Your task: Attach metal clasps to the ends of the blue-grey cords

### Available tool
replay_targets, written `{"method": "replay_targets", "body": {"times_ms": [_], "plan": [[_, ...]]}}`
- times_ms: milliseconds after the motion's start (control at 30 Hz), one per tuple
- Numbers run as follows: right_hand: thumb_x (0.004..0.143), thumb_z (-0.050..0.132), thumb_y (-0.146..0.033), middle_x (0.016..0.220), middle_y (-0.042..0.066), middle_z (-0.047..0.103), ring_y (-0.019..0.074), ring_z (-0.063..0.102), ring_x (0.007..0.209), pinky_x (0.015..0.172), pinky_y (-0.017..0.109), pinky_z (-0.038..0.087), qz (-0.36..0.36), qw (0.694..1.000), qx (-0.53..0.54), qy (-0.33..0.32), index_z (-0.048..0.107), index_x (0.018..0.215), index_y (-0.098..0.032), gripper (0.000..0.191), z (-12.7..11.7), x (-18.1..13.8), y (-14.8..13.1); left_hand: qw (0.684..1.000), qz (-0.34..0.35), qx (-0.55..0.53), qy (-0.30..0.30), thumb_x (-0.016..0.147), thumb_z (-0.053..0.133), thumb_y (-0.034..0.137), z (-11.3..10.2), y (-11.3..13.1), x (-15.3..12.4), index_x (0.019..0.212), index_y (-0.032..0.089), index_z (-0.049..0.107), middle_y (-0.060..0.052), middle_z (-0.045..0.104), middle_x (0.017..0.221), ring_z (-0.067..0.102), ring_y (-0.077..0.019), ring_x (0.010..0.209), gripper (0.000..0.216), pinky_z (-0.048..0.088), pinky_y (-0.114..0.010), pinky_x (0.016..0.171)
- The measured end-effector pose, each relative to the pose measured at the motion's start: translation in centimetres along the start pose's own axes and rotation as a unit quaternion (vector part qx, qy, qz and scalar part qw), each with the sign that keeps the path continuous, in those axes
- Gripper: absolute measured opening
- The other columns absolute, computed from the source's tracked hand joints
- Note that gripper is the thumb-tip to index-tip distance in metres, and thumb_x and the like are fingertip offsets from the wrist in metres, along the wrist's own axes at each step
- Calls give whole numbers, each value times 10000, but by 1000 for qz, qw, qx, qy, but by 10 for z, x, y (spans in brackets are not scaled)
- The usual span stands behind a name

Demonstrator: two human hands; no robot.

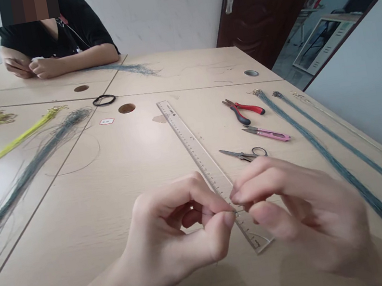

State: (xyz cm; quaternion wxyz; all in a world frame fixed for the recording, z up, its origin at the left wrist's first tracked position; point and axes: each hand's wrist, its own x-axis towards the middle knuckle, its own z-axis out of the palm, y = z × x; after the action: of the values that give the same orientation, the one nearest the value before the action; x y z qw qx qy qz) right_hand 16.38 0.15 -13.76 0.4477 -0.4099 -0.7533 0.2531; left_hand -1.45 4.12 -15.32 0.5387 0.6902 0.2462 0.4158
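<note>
Over the near end of a clear plastic ruler (200, 153), my left hand (185, 222) pinches a thin dark thread (238, 211) between thumb and forefinger. Close on its right is my right hand (297, 208), its fingers curled in at the short bit of thread that sticks out of the left pinch. Its thumb and forefinger tips look slightly apart, and the thread runs in among those fingers. Most of the thread is hidden or too fine to follow. The ruler lies slantwise on the table beneath both hands.
Right of the ruler lie red-handled pliers (242, 110), pink thread snips (268, 134) and small scissors (244, 154). Blue-green thread bundles (328, 154) run along the right edge. Yellow bundles (9, 153) and a grey-blue bundle (34, 167) lie left. Another person (61, 47) sits across the table.
</note>
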Motion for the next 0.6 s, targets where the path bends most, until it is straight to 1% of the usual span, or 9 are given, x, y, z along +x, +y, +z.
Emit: {"method": "replay_targets", "body": {"times_ms": [33,100,167,233,333,500,600], "plan": [[886,499,-204,717,-11,580,83,560,640,547,196,462,62,997,48,-18,577,786,-179,129,1,0,-1,1000,0,-1,-1,725,567,36,0,0,0,638,193,540,55,489,566,434,-74,518,181,351,-204,457],[917,453,-312,621,-33,513,73,492,549,490,196,409,169,976,121,-62,542,703,-188,263,1,0,-2,1000,-5,0,-3,721,567,34,1,0,0,629,191,534,55,490,556,435,-76,515,184,347,-204,453],[917,455,-351,579,-44,470,71,448,528,490,196,383,227,956,166,-83,515,665,-191,305,0,0,-3,1000,-9,2,-4,715,565,31,1,0,0,626,188,533,52,494,550,437,-79,511,184,348,-208,452],[908,480,-339,587,-47,466,70,433,541,506,192,377,245,947,189,-87,521,672,-195,279,-1,0,-4,1000,-9,5,-5,706,564,28,1,0,0,626,186,538,51,497,548,432,-78,505,179,343,-207,448],[906,490,-329,600,-47,462,67,424,540,501,189,364,252,943,197,-88,523,687,-194,259,-1,0,-4,1000,-12,7,-3,701,562,26,2,-1,0,618,183,537,51,490,541,420,-75,499,179,335,-204,444],[894,502,-258,610,-47,478,58,444,530,487,171,372,217,955,187,-83,519,690,-188,217,0,0,-4,1000,-19,6,-9,709,564,37,1,-1,1,613,183,530,45,491,541,419,-80,503,178,336,-217,450],[891,504,-252,607,-50,481,52,448,527,488,160,379,214,956,182,-81,523,689,-188,212,0,1,-4,1000,-17,8,-6,707,565,38,1,0,1,619,183,537,42,492,540,418,-81,501,172,332,-218,446]]}}
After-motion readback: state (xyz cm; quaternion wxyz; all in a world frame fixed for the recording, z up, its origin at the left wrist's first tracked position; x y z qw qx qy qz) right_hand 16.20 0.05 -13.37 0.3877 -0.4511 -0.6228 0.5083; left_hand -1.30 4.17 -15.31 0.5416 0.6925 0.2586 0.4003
